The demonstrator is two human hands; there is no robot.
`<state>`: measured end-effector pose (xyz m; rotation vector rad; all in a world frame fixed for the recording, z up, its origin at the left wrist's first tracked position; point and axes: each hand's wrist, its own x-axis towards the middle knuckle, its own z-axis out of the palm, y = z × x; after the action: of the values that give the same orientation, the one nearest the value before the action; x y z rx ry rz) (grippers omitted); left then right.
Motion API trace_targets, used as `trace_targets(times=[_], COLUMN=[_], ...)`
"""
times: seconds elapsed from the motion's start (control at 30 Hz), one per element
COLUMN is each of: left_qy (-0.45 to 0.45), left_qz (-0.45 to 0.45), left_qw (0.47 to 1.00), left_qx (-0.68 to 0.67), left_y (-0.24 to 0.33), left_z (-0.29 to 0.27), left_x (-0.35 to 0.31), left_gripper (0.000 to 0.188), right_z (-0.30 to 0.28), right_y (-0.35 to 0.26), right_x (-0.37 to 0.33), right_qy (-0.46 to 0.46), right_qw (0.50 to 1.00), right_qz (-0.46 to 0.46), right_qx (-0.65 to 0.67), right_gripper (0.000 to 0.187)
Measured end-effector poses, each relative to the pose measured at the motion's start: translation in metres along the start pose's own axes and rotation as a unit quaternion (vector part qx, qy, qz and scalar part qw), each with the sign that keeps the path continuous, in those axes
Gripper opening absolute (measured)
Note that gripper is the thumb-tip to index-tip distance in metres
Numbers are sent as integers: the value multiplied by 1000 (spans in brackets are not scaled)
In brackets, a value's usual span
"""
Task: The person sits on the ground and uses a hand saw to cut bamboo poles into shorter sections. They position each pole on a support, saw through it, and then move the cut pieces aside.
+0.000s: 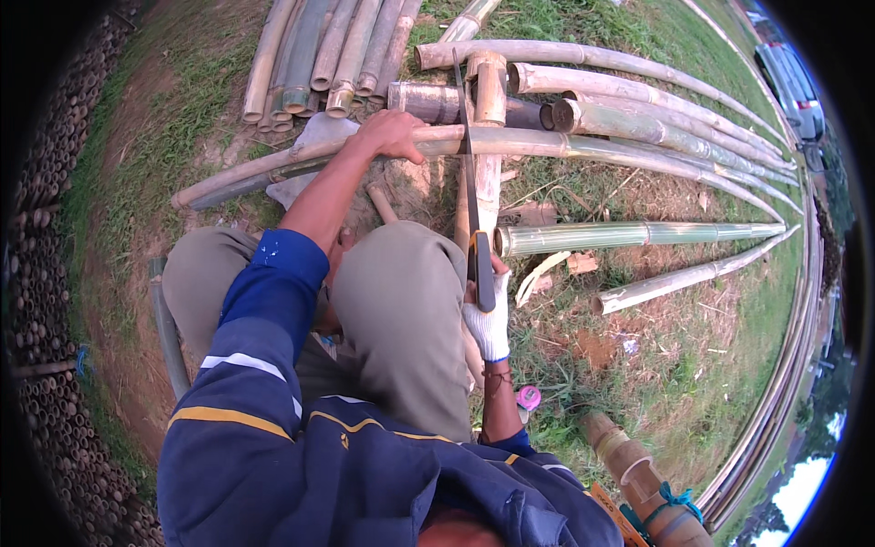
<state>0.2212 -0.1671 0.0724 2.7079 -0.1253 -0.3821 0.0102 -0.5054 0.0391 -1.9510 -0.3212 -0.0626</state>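
Note:
A long bamboo pole [538, 145] lies crosswise in front of my knees, over a short bamboo support [489, 187]. My bare left hand [392, 137] is wrapped over the pole, left of the saw. In a white knitted glove, my right hand [489, 326] grips the black and yellow handle of a handsaw [471, 187]. The saw's long blade points away from me and crosses the pole just right of my left hand. How deep the teeth sit in the bamboo I cannot tell. Beneath the pole's left part is a pale grey stone-like lump [293, 190].
Several cut bamboo lengths [342, 55] lie at the far left. More long poles [665, 132] fan out rightward, beside a green bamboo pole [629, 235]. A pink round object [528, 397] sits on the grass near my right forearm. Stacked bamboo ends [41, 319] line the left edge.

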Motion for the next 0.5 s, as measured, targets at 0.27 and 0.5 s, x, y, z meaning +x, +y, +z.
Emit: trace_targets(times=[0.27,0.5], left_qy=[20,-31], left_qz=[37,-5], left_qw=[999,999], left_qx=[8,9], left_y=[-1,-6], left_z=[0,5], left_x=[10,8], left_gripper=[84,91], right_z=[7,-69], right_y=[5,-59], right_x=[23,-134], right_qy=[21,-63], right_qw=[996,986], right_qz=[2,153], right_qx=[-82,-13], right_gripper=[71,67])
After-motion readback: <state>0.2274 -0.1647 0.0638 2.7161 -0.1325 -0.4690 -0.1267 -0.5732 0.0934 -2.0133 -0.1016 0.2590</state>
